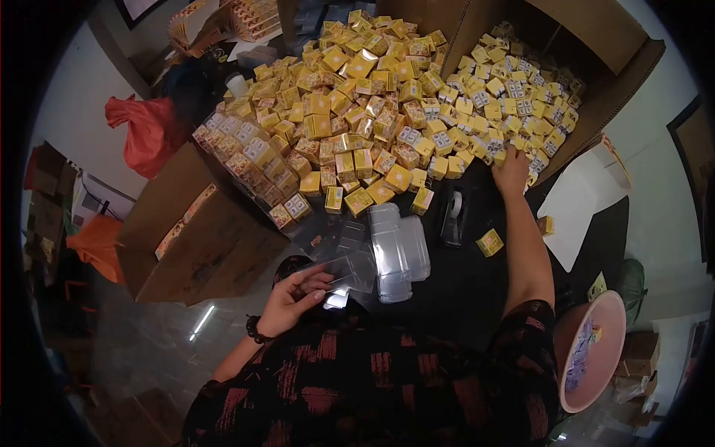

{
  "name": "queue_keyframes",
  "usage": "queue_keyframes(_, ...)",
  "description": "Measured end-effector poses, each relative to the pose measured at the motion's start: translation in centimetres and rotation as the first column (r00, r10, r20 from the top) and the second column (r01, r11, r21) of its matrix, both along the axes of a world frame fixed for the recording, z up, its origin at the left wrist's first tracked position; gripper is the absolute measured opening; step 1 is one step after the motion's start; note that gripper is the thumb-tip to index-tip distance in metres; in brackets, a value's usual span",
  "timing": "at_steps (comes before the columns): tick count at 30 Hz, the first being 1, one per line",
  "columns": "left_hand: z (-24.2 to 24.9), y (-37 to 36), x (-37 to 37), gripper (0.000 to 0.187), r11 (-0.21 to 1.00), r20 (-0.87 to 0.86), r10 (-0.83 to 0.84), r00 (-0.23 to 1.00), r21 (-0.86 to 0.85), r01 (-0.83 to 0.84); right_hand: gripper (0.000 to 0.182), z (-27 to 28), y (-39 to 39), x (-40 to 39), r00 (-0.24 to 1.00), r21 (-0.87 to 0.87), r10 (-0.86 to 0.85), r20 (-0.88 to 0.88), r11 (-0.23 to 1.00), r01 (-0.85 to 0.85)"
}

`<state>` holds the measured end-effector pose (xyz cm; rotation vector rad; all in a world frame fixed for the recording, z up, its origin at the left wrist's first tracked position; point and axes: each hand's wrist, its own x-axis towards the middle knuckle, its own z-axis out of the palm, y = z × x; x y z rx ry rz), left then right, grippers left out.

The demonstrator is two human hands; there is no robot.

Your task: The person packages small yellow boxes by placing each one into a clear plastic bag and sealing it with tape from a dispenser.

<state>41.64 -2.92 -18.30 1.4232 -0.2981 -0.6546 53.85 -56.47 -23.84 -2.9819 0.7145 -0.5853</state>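
Observation:
Near the table's front edge my left hand point(294, 302) holds a clear plastic piece point(346, 272) between thumb and fingers. Right beside it lie flat clear plastic blanks point(398, 249) on the black table. My right hand point(511, 173) reaches to the near edge of a heap of small yellow boxes with white faces point(514, 97); its fingers are bent among the boxes, and what they grip, if anything, is too small to make out. A larger pile of yellow boxes point(328, 112) spreads to the left. A tape dispenser point(453, 216) stands between my hands.
An open cardboard carton point(633, 82) surrounds the right heap. Clear-wrapped packs point(249, 160) line the pile's left side. A brown carton point(201, 253) is at the left, a pink basin point(592, 350) at the lower right, and white card point(573, 208) on the right.

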Motion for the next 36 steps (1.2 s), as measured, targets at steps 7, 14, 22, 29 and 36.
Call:
queue_keyframes(7, 0.3, -1.8, 1.5, 0.049, 0.999, 0.038, 0.022, 0.999, -0.048, -0.021, 0.065, 0.6, 3.0, -6.4, 0.992, 0.583, 0.101, 0.069, 0.803, -0.122)
queue_keyframes(14, 0.4, -1.2, 0.9, 0.05, 0.996, 0.095, 0.001, 0.995, -0.084, 0.007, 0.065, 2.7, 9.7, -15.7, 0.975, 0.301, 0.085, -0.205, 0.953, -0.02)
queue_keyframes(22, 0.5, 0.2, -0.3, 0.05, 0.993, 0.151, 0.065, 0.986, -0.112, -0.048, 0.056, 7.8, 23.9, -17.8, 0.863, 0.823, 0.087, 0.498, 0.265, -0.502)
queue_keyframes(29, 1.0, 2.5, -1.8, 0.043, 0.987, 0.441, 0.157, 0.884, -0.091, -0.13, 0.047, 7.3, 35.1, -16.0, 0.803, 0.838, 0.265, 0.533, -0.037, -0.544)
queue_keyframes(36, 0.1, 5.0, -3.1, 0.042, 0.98, 0.467, 0.198, 0.862, -0.11, -0.166, 0.045, 7.1, 37.9, -16.1, 0.84, 0.924, 0.385, 0.381, -0.194, -0.33)
